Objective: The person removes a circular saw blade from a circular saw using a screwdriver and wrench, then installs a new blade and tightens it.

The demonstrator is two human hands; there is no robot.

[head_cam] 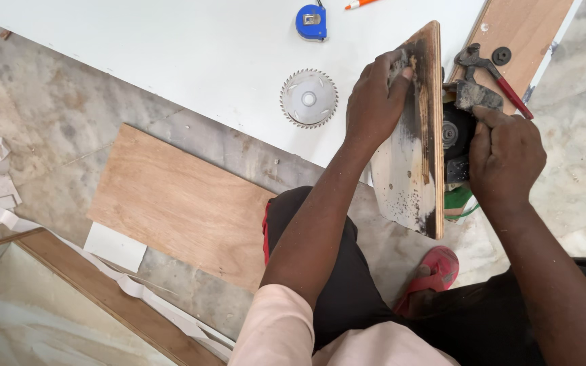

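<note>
Floor-level, left hand (374, 102) grips upright plywood base (412, 142); right hand (503, 159) clasps half-hidden tool (457, 132).

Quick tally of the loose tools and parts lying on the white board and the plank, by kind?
Saw blade: 1
Tape measure: 1
Marker: 1
Pliers: 1
Washer: 1
Total: 5
</note>
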